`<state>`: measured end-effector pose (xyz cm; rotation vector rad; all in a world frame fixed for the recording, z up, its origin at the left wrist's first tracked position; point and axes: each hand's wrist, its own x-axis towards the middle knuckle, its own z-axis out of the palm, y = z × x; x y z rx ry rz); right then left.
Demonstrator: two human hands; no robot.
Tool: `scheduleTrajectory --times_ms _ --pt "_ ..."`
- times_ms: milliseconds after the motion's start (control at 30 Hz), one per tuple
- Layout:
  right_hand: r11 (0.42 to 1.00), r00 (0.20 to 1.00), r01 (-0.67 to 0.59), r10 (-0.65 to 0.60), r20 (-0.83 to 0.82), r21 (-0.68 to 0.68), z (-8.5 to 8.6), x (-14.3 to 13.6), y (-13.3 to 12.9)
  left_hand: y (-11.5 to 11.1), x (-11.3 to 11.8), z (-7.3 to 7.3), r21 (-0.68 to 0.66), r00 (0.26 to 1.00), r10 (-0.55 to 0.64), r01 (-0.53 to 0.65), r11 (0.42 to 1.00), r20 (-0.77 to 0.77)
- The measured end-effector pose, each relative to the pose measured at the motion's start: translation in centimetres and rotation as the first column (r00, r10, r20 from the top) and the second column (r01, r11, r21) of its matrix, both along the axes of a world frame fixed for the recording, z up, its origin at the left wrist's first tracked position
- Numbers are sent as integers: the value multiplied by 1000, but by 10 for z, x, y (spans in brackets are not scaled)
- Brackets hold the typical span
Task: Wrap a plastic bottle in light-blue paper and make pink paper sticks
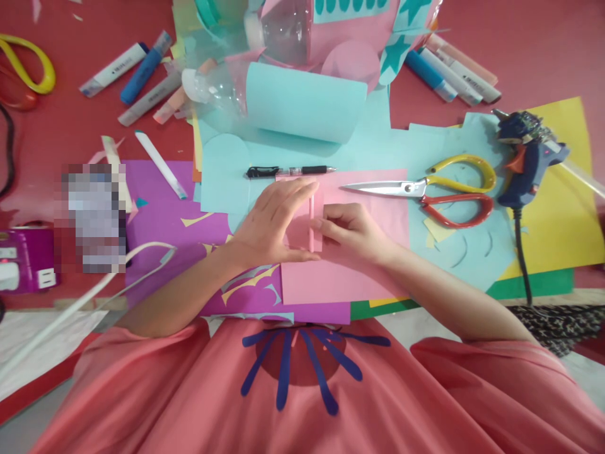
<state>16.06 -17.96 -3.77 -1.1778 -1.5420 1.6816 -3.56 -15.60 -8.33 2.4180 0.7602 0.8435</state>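
A small piece of pink paper (299, 233), with a narrow raised fold or roll along it, lies over a larger pink sheet (321, 284). My left hand (271, 221) spans this piece, thumb at the near end and fingertips at the far end of the fold. From the right, my right hand (354, 233) pinches the fold's middle between thumb and curled fingers. Just beyond my hands lies a black pen (290, 171). Scissors (420, 189) with one yellow and one red handle rest right of my right hand, blades partly over the pink sheet.
A bottle wrapped in light blue paper (307, 101) lies behind the pen. A blue glue gun (534, 157) is at the right on yellow paper (571, 221). Several markers (146, 66) lie at the back. Purple paper (161, 221) with scraps, a white cable (108, 277) and a blurred-out object (94, 217) are left.
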Motion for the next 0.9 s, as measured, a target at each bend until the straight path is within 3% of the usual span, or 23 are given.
scheduleTrajectory --times_ms 100,167,267,333,400,600,733,833,900 --pt "1000 1000 -13 13 17 0 -1 1 0 -3 2 3 -234 996 50 -30 972 80" --pt "999 1000 -29 29 12 21 -2 1 0 -5 5 9 -412 978 114 -32 911 175" --pt "997 998 -55 55 10 60 -3 -1 0 -9 11 22 -683 961 202 -20 730 189" --pt "995 998 -66 63 29 81 -4 -1 0 -10 14 29 -784 945 260 -6 621 199" --pt "993 997 -65 59 57 100 -4 -2 -1 -11 16 32 -826 925 314 0 564 213" --pt "984 985 -56 26 169 172 -4 -1 1 -8 17 31 -883 895 373 46 468 244" --pt "959 951 -101 15 308 264 8 12 2 -6 17 31 -902 871 421 56 428 254" --pt "939 894 11 -163 417 343 22 43 -3 -5 16 31 -910 844 463 67 408 270" --pt "889 786 229 -410 462 397 25 76 -10 -4 16 31 -916 834 484 61 397 265"
